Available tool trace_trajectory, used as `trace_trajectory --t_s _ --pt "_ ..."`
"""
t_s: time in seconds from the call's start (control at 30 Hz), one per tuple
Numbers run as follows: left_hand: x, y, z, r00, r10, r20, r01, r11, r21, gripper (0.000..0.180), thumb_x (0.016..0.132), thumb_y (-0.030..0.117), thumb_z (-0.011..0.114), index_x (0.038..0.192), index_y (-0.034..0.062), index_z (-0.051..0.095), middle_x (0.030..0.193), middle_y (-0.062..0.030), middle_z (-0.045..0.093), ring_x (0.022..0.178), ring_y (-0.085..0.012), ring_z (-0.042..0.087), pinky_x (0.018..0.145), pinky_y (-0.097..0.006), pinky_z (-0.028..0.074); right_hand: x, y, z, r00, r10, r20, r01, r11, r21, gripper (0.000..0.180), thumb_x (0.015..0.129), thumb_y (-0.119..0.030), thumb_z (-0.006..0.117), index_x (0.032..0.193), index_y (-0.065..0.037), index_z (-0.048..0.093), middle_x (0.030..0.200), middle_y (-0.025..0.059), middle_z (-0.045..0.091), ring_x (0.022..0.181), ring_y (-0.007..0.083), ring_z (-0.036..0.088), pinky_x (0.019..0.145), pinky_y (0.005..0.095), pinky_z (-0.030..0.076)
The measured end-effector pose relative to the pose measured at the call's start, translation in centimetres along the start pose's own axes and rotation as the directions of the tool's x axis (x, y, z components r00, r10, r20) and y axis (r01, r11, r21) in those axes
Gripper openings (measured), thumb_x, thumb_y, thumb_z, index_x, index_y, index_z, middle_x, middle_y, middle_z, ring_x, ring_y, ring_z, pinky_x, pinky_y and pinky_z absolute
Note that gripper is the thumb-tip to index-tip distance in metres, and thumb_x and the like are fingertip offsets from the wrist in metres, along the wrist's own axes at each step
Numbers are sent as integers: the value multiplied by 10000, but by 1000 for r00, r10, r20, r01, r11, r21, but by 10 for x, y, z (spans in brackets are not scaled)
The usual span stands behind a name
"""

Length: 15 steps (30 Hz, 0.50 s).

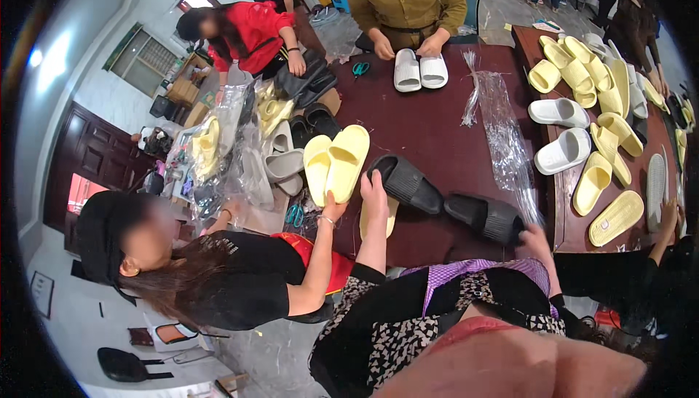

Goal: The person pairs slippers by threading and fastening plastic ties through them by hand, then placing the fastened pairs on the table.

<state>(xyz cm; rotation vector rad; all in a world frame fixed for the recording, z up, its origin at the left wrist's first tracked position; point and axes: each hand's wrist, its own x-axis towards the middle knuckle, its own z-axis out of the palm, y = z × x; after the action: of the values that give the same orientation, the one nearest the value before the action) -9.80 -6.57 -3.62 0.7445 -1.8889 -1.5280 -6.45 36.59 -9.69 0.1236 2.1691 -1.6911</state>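
Note:
Two black slide sandals lie end to end in front of me, over the dark red table (437, 129). My left hand (374, 194) grips the edge of the left black slide (408, 185), its fingers closed at the strap end. At the far end of the right black slide (484, 217), my right hand (536, 244) is closed around the edge, partly hidden by the slide and slightly blurred. Behind my left wrist, part of a pale yellow slide (391, 217) shows on the table. Just left of my left hand, a co-worker's hand holds a yellow pair of slides (336, 165).
Across the table a person holds a white pair of slides (420, 70). Clear plastic bags (504, 136) and a bundle of white ties (471, 92) lie mid-table. Yellow, white and grey slides (595, 180) spread over the right table. Scissors (360, 70) rest near the far edge.

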Motion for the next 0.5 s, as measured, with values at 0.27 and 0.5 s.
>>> trace_trajectory --t_s 0.27,0.5 --pt "-7 32 31 944 79 321 -51 994 -96 271 889 161 540 1099 -10 555 991 -63 596 930 -143 547 828 -272 431 38 -55 -33 957 -188 -221 227 960 165 211 791 -149 583 925 12 611 819 10 584 792 104 522 743 251 413" --pt "-24 28 53 750 151 644 13 970 -243 219 900 141 549 1082 21 555 975 -21 589 927 -107 531 837 -254 424 73 -136 -15 893 -427 -146 413 903 -113 215 761 -157 628 861 34 635 790 71 630 765 136 571 716 269 446"
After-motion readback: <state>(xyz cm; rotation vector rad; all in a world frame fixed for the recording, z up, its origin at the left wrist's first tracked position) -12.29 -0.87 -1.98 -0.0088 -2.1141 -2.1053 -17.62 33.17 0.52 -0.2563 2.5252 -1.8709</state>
